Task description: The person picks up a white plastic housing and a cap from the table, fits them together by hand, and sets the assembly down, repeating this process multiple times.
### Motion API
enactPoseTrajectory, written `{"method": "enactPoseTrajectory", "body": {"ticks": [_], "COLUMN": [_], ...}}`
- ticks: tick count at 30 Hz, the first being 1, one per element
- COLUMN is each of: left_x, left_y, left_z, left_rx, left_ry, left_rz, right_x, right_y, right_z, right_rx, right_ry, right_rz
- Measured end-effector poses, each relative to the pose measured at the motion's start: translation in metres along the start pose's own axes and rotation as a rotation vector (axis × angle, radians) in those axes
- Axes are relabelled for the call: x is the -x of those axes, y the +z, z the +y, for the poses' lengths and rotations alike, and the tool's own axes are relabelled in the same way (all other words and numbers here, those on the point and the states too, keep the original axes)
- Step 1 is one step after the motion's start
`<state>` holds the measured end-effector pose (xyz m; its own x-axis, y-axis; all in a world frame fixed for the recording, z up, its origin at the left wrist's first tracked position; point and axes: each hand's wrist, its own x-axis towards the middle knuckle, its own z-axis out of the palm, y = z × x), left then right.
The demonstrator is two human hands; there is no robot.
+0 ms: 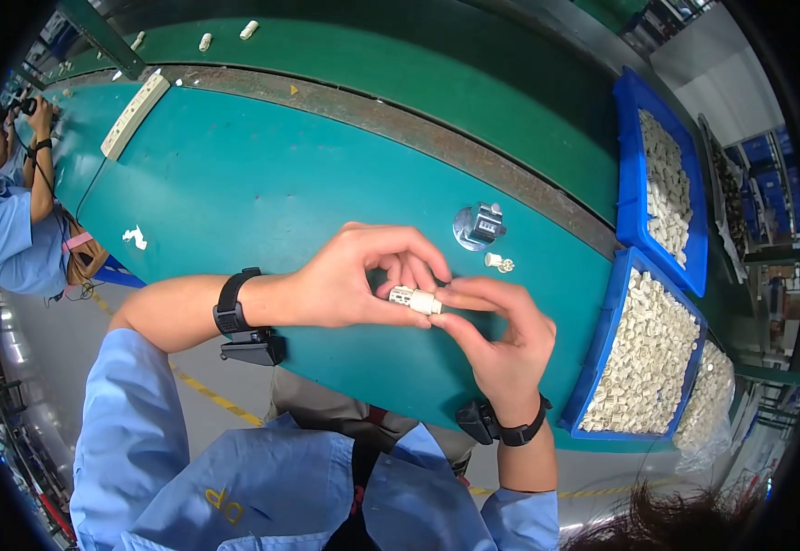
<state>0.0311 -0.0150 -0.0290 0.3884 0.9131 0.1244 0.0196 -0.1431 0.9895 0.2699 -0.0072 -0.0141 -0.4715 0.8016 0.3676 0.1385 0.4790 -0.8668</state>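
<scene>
Over the green table my left hand [345, 275] grips one end of a small white cylindrical plastic part [415, 300] between thumb and fingers. That end has slots in its side. My right hand [510, 335] pinches the smoother, cap-like other end with thumb and forefinger. Whether the part is one piece or two joined pieces, I cannot tell. Just beyond my right fingers lies a loose white plastic piece [499, 263] with a ring-shaped end. Behind it a metal tally counter [480, 226] stands on a round base.
Two blue bins, a nearer one [593, 390] and a farther one [632, 174], hold many small white parts at the right. A clear bag [707, 404] of similar parts sits beside them. A power strip [135, 117] lies far left, near a co-worker [19, 220]. Beyond runs a green belt [345, 60].
</scene>
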Motion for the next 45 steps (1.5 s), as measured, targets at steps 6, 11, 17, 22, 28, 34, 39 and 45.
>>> {"method": "enactPoseTrajectory", "body": {"ticks": [6,11,17,22,28,34,39,45], "left_x": [-0.019,-0.015,-0.023,-0.011,-0.004,-0.01,-0.031,-0.016], "left_y": [-0.002,0.003,0.009,0.019,0.002,-0.006,-0.011,-0.012], "left_z": [0.009,0.006,0.031,0.021,0.01,-0.005,-0.005,0.009], "left_rx": [-0.167,-0.246,-0.341,-0.026,-0.172,-0.229,-0.197,-0.241], "left_ry": [0.219,0.376,0.409,0.06,0.058,0.062,0.112,0.055], "left_rz": [-0.097,-0.172,-0.064,0.018,0.069,-0.003,-0.029,-0.016], "right_x": [-0.016,-0.014,-0.001,0.002,0.006,0.07,0.07,0.055], "right_y": [-0.012,-0.024,-0.033,-0.042,-0.021,0.055,0.03,-0.013], "right_z": [-0.015,-0.013,-0.001,0.01,-0.031,-0.025,-0.031,-0.07], "right_rx": [-0.411,-0.545,-0.804,-0.866,-0.163,0.391,0.317,-0.396], "right_ry": [0.376,0.543,0.572,0.685,0.276,-0.383,-0.232,0.595], "right_rz": [0.054,-0.256,-0.189,-0.213,-0.4,-0.74,-0.593,-0.451]}}
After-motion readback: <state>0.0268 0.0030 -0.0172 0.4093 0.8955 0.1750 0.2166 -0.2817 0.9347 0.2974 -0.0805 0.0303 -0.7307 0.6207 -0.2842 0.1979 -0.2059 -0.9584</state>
